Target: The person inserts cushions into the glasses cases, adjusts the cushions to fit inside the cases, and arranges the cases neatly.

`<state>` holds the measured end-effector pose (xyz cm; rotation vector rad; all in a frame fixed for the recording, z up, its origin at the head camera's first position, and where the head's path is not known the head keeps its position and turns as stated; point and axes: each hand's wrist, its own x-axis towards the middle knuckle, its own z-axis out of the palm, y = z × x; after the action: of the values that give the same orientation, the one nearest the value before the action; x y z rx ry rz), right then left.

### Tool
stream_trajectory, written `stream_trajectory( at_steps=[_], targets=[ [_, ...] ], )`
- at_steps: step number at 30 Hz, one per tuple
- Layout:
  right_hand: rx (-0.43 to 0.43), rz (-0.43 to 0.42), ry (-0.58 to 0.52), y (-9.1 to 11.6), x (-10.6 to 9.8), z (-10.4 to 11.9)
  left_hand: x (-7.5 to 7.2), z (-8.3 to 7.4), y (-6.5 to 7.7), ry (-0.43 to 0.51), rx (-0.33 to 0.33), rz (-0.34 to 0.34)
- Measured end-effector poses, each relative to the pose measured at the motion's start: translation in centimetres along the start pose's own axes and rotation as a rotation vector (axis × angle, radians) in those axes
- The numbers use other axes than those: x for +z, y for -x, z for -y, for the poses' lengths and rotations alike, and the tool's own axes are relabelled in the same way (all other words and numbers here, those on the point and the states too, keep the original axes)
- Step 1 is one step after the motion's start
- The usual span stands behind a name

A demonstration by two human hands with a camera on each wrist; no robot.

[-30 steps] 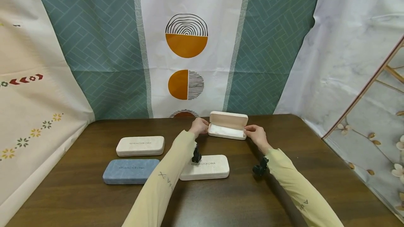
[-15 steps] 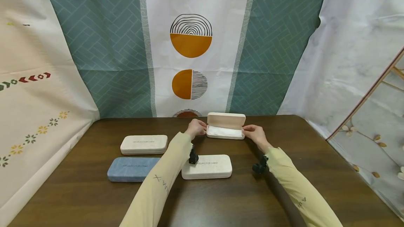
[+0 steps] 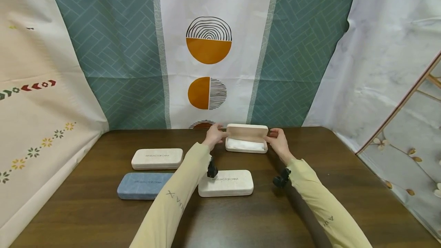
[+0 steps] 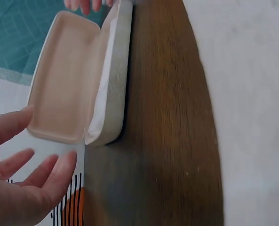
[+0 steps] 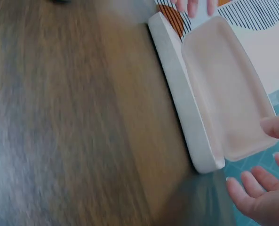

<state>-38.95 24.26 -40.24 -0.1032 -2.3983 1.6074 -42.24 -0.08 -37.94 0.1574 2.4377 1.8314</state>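
A pale glasses case (image 3: pixel 246 150) stands at the back of the table with its lid (image 3: pixel 246 132) raised, showing a pinkish lining. Inside its base lies a white cloth (image 3: pixel 244 144). My left hand (image 3: pixel 214 136) is at the lid's left end; in the left wrist view its thumb (image 4: pixel 12 125) overlaps the lid's corner and the other fingers are spread loosely behind. At the right end is my right hand (image 3: pixel 278 143), its thumb (image 5: pixel 276 127) over the lid's edge in the right wrist view, the fingers apart. Neither hand grips the case; thumb contact is unclear.
Nearer me lie a white glasses case (image 3: pixel 225 183), another white case (image 3: pixel 157 159) and a blue case (image 3: pixel 142 185), all closed; my left sleeve (image 3: pixel 175 198) partly covers the blue one. A patterned curtain (image 3: pixel 210 68) hangs behind the wooden table (image 3: pixel 234 221).
Both hands have risen from the ends of the case's base to the ends of its lid, and their fingers have spread. The case stays in place with its lid raised.
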Motion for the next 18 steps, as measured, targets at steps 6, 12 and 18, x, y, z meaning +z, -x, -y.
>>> stream_trajectory(
  at_steps=[6, 12, 18],
  targets=[
    [-0.005, 0.068, -0.013, 0.1, 0.6, 0.2, 0.8, -0.2, 0.4, 0.001, 0.002, 0.030],
    [-0.022, 0.100, -0.033, 0.4, 1.2, 0.2, 1.6, 0.1, 0.4, 0.067, -0.041, 0.095],
    [-0.001, 0.077, -0.034, 0.4, 1.6, 0.4, 1.9, -0.2, 0.8, 0.094, -0.051, 0.093]
  ],
)
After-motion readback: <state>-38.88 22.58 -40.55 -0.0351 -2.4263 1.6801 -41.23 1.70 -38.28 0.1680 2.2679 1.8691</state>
